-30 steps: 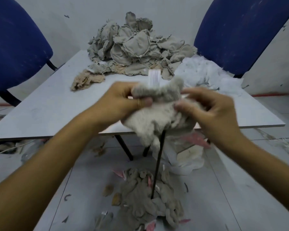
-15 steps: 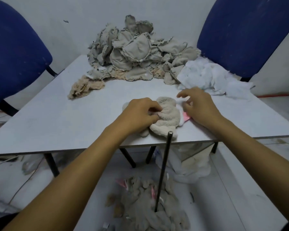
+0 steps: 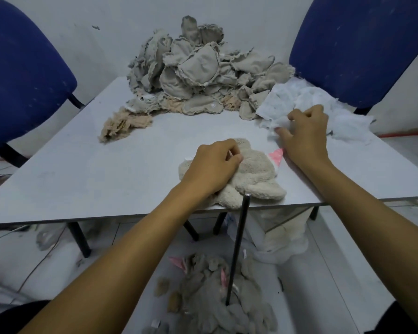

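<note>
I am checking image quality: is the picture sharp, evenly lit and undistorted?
Head view: soft, even light, no glare; faint shadow under the left hand gripping the toy; right hand pinching stuffing is sharp; chairs lean outward at the edges; floor pile slightly soft.

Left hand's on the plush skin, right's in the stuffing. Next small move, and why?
Probably lift a tuft of white stuffing with the right hand toward the plush skin: its fingers curl into the fluff, and the left hand grips the skin on the table.
</note>
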`<state>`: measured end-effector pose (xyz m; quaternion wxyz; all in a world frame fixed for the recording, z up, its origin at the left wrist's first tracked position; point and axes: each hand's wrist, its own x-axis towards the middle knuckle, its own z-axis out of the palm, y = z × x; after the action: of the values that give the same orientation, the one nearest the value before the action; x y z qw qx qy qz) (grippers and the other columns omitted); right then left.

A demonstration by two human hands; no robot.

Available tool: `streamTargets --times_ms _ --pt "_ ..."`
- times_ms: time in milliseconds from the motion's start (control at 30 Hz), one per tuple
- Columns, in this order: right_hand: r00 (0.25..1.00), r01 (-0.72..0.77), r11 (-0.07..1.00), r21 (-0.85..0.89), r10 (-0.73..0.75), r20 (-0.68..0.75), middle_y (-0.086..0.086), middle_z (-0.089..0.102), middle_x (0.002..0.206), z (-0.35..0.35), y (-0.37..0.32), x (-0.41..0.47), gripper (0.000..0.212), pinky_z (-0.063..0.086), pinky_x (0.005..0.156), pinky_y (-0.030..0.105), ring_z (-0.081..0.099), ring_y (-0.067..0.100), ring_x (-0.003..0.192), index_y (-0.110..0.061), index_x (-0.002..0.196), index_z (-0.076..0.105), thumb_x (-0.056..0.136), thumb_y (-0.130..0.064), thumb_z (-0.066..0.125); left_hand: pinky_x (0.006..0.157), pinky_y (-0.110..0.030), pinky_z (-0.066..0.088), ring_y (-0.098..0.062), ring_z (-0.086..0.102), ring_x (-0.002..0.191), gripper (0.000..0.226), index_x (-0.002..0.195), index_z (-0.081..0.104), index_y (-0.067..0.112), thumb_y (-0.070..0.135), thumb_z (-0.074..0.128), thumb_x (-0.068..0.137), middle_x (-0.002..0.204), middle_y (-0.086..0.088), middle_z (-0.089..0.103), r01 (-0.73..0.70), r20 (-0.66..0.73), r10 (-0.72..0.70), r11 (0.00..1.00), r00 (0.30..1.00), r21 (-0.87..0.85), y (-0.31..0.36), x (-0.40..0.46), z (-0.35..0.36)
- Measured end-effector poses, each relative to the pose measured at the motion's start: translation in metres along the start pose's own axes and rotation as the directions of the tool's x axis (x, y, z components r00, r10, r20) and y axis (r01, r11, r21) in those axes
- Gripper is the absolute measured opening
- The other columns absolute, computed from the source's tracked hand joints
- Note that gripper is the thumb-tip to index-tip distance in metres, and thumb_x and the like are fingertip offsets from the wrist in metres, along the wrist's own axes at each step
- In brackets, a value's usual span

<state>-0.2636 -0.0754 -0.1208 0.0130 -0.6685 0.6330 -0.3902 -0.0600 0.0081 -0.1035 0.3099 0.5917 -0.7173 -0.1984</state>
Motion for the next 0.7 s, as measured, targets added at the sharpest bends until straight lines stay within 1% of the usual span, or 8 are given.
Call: streamTargets --times_ms 67,167,267,333,400,500,600,700 --pt "0.999 0.043 0.994 0.097 -0.041 -0.03 0.011 0.047 0.116 -0.007 -0.005 -0.009 0.02 0.033 0.079 0.023 0.045 0.025 0.106 -0.011 0.109 0.054 0.097 -0.026 0.059 0.061 -0.023 0.043 -0.009 0.06 0.067 0.013 0.091 0.065 0.019 0.028 0.059 0.097 0.072 0.003 0.064 0.015 0.017 -0.014 1.0 1.0 -0.019 0.0 -0.004 -0.003" --pt "0.988 0.095 0.959 0.267 -0.124 0.095 -0.006 0.057 0.083 -0.017 -0.013 -0.025 0.009 0.034 0.057 0.02 0.055 0.01 0.075 -0.025 0.101 0.043 0.101 -0.031 0.05 0.059 -0.024 0.043 -0.011 0.06 0.069 0.019 0.093 0.063 0.022 0.039 0.069 0.089 0.077 0.004 0.063 0.046 0.125 -0.042 0.998 0.991 -0.031 0.003 -0.013 -0.009" --pt "0.98 0.118 0.938 0.325 -0.162 0.112 -0.01 0.059 0.078 -0.025 -0.016 -0.037 0.009 0.037 0.055 0.018 0.055 -0.004 0.071 -0.033 0.097 0.044 0.1 -0.034 0.053 0.063 -0.025 0.041 -0.009 0.058 0.075 0.029 0.104 0.062 0.026 0.041 0.076 0.083 0.084 0.006 0.062 0.061 0.266 -0.056 0.998 0.962 -0.009 0.005 -0.017 -0.018" --pt "0.993 0.062 0.924 0.376 -0.095 0.071 -0.008 0.062 0.081 -0.028 -0.018 -0.04 0.01 0.042 0.06 0.018 0.057 -0.001 0.074 -0.032 0.096 0.049 0.097 -0.035 0.059 0.061 -0.024 0.04 -0.01 0.058 0.075 0.026 0.103 0.063 0.025 0.033 0.076 0.082 0.084 0.006 0.062 0.072 0.239 -0.066 0.997 0.969 -0.019 0.004 -0.018 -0.018" --pt "0.998 0.029 0.94 0.339 -0.048 0.049 -0.001 0.065 0.089 -0.031 -0.02 -0.042 0.013 0.047 0.069 0.028 0.06 0.013 0.082 -0.025 0.099 0.056 0.093 -0.031 0.066 0.059 -0.022 0.04 -0.011 0.06 0.076 0.015 0.096 0.064 0.024 0.026 0.072 0.083 0.083 0.004 0.064 0.076 0.116 -0.073 0.997 0.991 -0.025 0.004 -0.019 -0.012" --pt "0.976 0.216 0.973 0.078 -0.218 0.019 0.006 0.063 0.095 -0.038 -0.031 -0.046 0.02 0.04 0.072 0.033 0.057 0.025 0.087 -0.011 0.097 0.065 0.083 -0.019 0.077 0.054 -0.01 0.036 -0.003 0.058 0.072 0.004 0.089 0.063 0.022 0.024 0.067 0.089 0.078 0.006 0.065 0.035 0.006 -0.035 0.999 0.999 -0.002 0.004 -0.02 -0.005" --pt "0.948 0.319 0.944 0.082 -0.319 -0.016 0.008 0.061 0.094 -0.047 -0.051 -0.05 0.02 0.04 0.069 0.033 0.056 0.023 0.085 -0.01 0.095 0.07 0.079 -0.015 0.081 0.061 -0.007 0.037 -0.003 0.054 0.074 0.005 0.093 0.064 0.02 0.023 0.067 0.09 0.08 0.008 0.061 -0.059 0.04 0.057 0.997 0.998 0.059 0.003 -0.017 -0.011" --pt "0.969 0.24 0.944 0.226 -0.246 -0.002 0.006 0.06 0.095 -0.05 -0.065 -0.057 0.018 0.035 0.07 0.025 0.054 0.017 0.085 -0.014 0.098 0.071 0.083 -0.02 0.079 0.068 -0.023 0.04 -0.013 0.054 0.083 0.015 0.097 0.062 0.02 0.015 0.066 0.084 0.088 0.005 0.058 -0.102 0.126 0.079 0.976 0.989 0.19 0.004 -0.014 -0.013"
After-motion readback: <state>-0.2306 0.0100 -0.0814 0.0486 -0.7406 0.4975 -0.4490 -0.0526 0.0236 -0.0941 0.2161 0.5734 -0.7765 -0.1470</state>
